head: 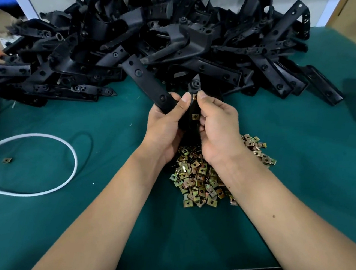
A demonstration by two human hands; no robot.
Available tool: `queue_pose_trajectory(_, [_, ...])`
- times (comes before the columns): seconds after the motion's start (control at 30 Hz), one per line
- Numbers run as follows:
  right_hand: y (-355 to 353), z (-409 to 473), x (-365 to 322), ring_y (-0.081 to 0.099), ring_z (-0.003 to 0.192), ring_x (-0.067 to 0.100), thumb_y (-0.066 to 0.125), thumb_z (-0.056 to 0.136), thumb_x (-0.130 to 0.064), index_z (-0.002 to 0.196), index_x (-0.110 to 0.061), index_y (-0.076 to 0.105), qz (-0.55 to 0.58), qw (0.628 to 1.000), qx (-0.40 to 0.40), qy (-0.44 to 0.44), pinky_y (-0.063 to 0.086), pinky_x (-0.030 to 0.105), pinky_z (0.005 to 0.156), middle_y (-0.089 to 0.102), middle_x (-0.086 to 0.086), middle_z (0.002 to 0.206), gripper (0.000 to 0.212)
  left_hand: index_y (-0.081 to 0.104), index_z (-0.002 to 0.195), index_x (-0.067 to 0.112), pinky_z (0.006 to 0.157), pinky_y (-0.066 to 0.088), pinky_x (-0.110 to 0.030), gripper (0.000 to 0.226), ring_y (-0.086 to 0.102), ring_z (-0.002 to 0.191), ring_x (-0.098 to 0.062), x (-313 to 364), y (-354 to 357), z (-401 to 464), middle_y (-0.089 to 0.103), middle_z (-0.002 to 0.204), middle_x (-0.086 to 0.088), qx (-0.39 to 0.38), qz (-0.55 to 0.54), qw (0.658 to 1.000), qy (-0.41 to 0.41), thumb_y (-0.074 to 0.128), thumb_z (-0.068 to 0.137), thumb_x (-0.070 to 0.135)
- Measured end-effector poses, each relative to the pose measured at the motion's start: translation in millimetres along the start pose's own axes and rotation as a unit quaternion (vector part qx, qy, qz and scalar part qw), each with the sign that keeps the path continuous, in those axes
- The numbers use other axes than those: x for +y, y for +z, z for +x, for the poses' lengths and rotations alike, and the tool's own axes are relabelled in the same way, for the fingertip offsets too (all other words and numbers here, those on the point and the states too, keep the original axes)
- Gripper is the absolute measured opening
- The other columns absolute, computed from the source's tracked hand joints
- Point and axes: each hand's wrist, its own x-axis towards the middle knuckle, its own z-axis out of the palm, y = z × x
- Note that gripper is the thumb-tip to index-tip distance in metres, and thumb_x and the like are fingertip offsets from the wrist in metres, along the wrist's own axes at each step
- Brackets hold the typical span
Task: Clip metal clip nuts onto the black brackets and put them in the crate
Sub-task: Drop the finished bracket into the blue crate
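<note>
I observe both hands raised over the green work mat (pixel 277 192), meeting just above centre frame. The left hand (pixel 166 124) is closed around a black bracket (pixel 149 84), whose long arm runs up toward 10 o'clock. The right hand (pixel 216 126) pinches the same bracket's near section from the 3 o'clock side, thumb tip pressed at a brass-coloured clip nut (pixel 194 96) on its edge. A second clip nut (pixel 195 116) sits seated lower on the bracket, between the two hands. The loose clip nut pile (pixel 201 178) lies on the mat at 6 o'clock from the hands, partly under the wrists. The bracket heap (pixel 162 38) fills the 12 o'clock area. One stray nut (pixel 7 160) lies at 8 o'clock, inside a white cable (pixel 73 155) loop. I see no crate.
</note>
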Motion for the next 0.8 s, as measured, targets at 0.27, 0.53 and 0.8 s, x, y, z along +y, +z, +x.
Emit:
queue_pose_trajectory(0.27, [-5, 6, 5, 0.05, 0.047, -0.005, 0.063, 0.102, -0.016, 0.058, -0.022, 0.06, -0.124, 0.99, 0.019, -0.068, 0.04, 0.011, 0.05, 0.053, -0.018, 0.048, 0.045, 0.055, 0.088, 0.014, 0.075, 0.06, -0.044, 0.017, 0.069, 0.081, -0.024, 2, 1, -1, 0.068, 0.091, -0.011, -0.004, -0.004, 1.0, -0.016, 0.069, 0.096, 0.017])
queue_pose_trajectory(0.53, [-9, 12, 0, 0.057, 0.06, -0.003, 0.074, 0.093, -0.033, 0.069, -0.028, 0.072, -0.292, 0.937, 0.027, -0.188, 0.045, 0.017, 0.06, 0.06, -0.022, 0.058, 0.025, 0.058, 0.099, 0.013, 0.104, 0.049, -0.061, 0.013, 0.06, 0.098, -0.028, 1, 9, 2, 0.061, 0.1, -0.013, 0.074, 0.133, 0.981, 0.119, 0.061, 0.095, 0.001])
queue_pose_trajectory(0.8, [-98, -16, -76, 0.063, 0.068, 0.011, 0.079, 0.089, -0.01, 0.083, -0.007, 0.08, -0.196, 0.961, 0.088, -0.175, 0.05, 0.026, 0.063, 0.072, 0.005, 0.073, 0.008, 0.052, 0.108, 0.008, 0.088, 0.05, -0.022, 0.024, 0.06, 0.094, -0.008, -24, 116, -36, 0.058, 0.098, -0.003, -0.087, 0.139, 0.973, 0.162, 0.058, 0.086, 0.006])
